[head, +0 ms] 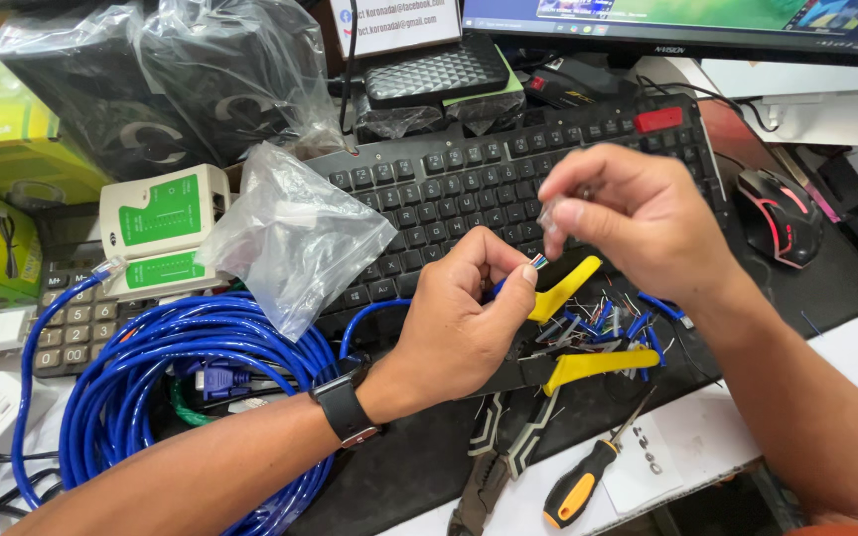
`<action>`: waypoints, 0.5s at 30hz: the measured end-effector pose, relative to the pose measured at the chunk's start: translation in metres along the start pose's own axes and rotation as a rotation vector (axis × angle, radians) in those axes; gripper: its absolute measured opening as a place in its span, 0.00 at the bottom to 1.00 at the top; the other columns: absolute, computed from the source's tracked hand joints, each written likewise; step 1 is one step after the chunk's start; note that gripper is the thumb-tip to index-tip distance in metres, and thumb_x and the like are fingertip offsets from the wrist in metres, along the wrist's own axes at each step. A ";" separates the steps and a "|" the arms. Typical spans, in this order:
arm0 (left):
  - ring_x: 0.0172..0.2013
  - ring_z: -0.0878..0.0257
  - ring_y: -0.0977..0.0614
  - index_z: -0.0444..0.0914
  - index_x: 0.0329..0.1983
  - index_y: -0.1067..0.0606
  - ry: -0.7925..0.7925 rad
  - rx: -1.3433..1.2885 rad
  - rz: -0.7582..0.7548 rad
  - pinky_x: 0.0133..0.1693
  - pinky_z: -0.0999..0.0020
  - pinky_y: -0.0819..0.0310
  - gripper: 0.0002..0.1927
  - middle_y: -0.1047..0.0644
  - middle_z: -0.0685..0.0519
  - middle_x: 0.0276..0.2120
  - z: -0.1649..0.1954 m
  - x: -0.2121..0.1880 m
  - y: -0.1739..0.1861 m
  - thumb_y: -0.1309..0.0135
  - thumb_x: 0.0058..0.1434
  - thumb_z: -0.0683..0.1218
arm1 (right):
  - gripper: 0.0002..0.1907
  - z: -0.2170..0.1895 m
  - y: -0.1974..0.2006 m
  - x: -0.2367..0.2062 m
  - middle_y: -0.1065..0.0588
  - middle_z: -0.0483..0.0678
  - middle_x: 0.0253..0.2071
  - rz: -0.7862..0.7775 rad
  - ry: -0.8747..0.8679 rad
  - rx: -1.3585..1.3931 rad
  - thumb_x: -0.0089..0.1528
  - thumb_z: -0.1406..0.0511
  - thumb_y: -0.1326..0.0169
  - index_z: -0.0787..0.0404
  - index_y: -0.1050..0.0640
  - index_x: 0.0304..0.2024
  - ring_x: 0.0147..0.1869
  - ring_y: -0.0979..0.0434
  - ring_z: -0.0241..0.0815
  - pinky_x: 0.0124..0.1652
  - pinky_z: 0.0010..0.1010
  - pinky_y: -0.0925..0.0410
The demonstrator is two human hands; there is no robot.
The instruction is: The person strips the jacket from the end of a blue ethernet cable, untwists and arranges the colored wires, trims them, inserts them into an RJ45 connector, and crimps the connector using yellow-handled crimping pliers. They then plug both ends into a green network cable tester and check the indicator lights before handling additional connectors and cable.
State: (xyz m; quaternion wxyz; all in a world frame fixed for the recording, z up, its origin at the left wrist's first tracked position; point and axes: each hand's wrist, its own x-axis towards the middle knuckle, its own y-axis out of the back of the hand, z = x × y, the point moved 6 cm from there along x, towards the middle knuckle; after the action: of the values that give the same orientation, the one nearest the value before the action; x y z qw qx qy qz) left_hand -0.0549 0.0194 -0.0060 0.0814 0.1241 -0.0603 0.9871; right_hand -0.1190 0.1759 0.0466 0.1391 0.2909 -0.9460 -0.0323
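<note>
Blue cable end is pinched in the left hand, thumb and forefinger clamped on it, with the little coloured wires poking out up and to the right toward the right hand. That hand grips a small clear connector just above the wire tips, not touching. Connector's mostly hidden by fingers, hard to make out. Both hover over the black keyboard; yellow-handled crimper lies on the worktop underneath.
</note>
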 end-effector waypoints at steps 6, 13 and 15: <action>0.30 0.78 0.27 0.33 0.40 0.28 -0.010 -0.002 -0.008 0.29 0.78 0.32 0.07 0.23 0.58 0.29 0.000 0.001 0.000 0.46 0.68 0.43 | 0.07 0.002 0.000 -0.015 0.24 0.46 0.41 -0.032 0.035 -0.055 0.70 0.71 0.48 0.67 0.26 0.50 0.44 0.23 0.33 0.47 0.26 0.27; 0.30 0.77 0.26 0.33 0.40 0.28 -0.010 -0.020 -0.026 0.30 0.77 0.31 0.07 0.22 0.57 0.29 -0.001 0.001 0.000 0.46 0.69 0.42 | 0.08 0.010 0.004 -0.020 0.23 0.46 0.42 0.007 -0.029 -0.128 0.69 0.71 0.48 0.67 0.25 0.50 0.44 0.21 0.32 0.46 0.25 0.27; 0.31 0.77 0.26 0.33 0.41 0.28 -0.009 -0.035 -0.030 0.31 0.77 0.31 0.07 0.22 0.57 0.30 -0.001 0.001 0.000 0.47 0.69 0.42 | 0.09 0.012 0.004 -0.021 0.23 0.46 0.42 0.005 -0.051 -0.130 0.68 0.71 0.48 0.67 0.25 0.50 0.44 0.20 0.32 0.45 0.25 0.26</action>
State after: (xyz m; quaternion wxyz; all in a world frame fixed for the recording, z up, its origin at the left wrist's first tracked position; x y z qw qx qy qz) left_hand -0.0561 0.0199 -0.0071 0.0979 0.1281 -0.0759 0.9840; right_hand -0.1075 0.1908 0.0301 0.1336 0.2781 -0.9458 -0.1009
